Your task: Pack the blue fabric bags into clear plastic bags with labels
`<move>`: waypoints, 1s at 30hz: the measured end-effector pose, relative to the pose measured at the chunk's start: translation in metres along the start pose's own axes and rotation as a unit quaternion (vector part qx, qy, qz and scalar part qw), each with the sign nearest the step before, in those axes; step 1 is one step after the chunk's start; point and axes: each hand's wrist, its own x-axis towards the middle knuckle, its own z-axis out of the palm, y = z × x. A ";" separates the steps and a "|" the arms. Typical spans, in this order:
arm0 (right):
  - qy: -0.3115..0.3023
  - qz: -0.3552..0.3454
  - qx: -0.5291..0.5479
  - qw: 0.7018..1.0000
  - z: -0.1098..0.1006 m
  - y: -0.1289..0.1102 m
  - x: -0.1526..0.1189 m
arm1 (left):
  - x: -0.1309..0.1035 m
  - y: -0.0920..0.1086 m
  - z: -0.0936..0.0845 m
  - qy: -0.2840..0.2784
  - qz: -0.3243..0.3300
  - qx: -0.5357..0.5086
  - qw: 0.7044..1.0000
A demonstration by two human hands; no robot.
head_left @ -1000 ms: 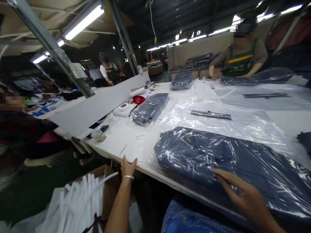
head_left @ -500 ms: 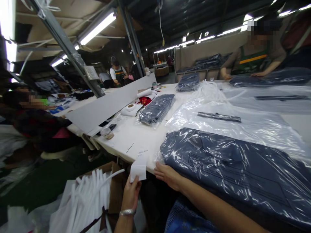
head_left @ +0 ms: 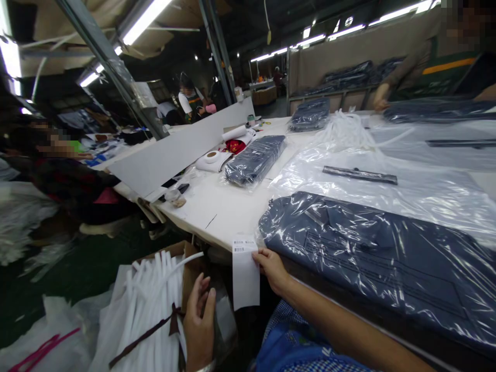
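A white sheet of printed labels hangs at the table's near edge, pinched along its right side by my right hand. Barcode-like print shows near its top. My left hand is to the left of the sheet, fingers apart and holding nothing, beside a box of white tubes. Just beyond my right forearm lies a dark blue folded garment in a clear plastic bag, long and flat on the table.
Clear plastic bags with a dark strip lie behind the garment. A smaller bagged garment, a tape roll and a white divider board are farther off. A co-worker stands across the table, at right.
The label sheet has passed from my left hand to my right. My left hand has opened and dropped back toward the tubes. The camera view has shifted slightly.
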 end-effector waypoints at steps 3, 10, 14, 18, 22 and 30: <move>-0.037 -0.046 -0.030 0.998 0.006 -0.004 -0.013 | 0.010 0.032 0.015 -0.013 0.163 0.126 0.978; -0.128 -0.085 -0.027 0.988 0.013 -0.013 -0.042 | 0.018 0.046 0.054 -0.068 0.185 0.116 0.973; -0.147 -0.102 -0.034 0.983 0.012 -0.018 -0.049 | 0.017 0.046 0.055 -0.072 0.153 0.084 0.982; -0.148 -0.122 -0.053 0.980 0.014 -0.019 -0.049 | 0.016 0.046 0.052 -0.073 0.178 0.103 0.976; -0.123 -0.130 -0.062 0.982 0.013 -0.015 -0.045 | 0.016 0.045 0.049 -0.073 0.192 0.131 0.970; -0.110 -0.129 -0.053 0.984 0.011 -0.010 -0.044 | 0.017 0.046 0.045 -0.076 0.186 0.152 0.968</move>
